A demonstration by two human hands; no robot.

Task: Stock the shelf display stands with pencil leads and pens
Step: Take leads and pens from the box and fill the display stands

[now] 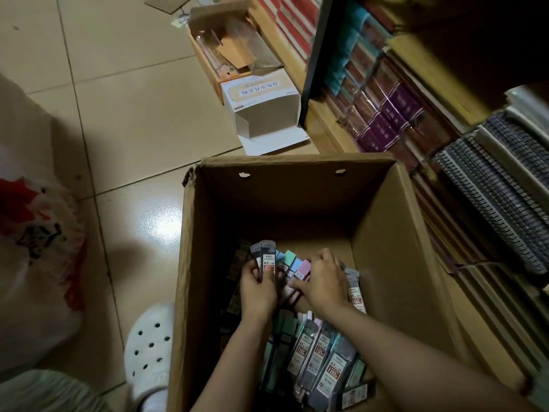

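Note:
A large open cardboard box (395, 233) stands on the floor below me, with several pencil lead packs (320, 358) piled in its bottom. My left hand (257, 289) grips a small upright bunch of grey lead packs (267, 257) labelled 0.7. Just to the right, my right hand (322, 281) reaches down onto pastel-capped lead packs (297, 263), with its fingers curled over them. Both forearms go into the box from the lower edge.
Shelves of notebooks and spiral pads (499, 203) line the right side. An open white carton (264, 105) and a brown box of clear tubes (231, 52) lie on the tiled floor beyond. A plastic bag (32, 227) sits at left, a white clog (151, 343) beside the box.

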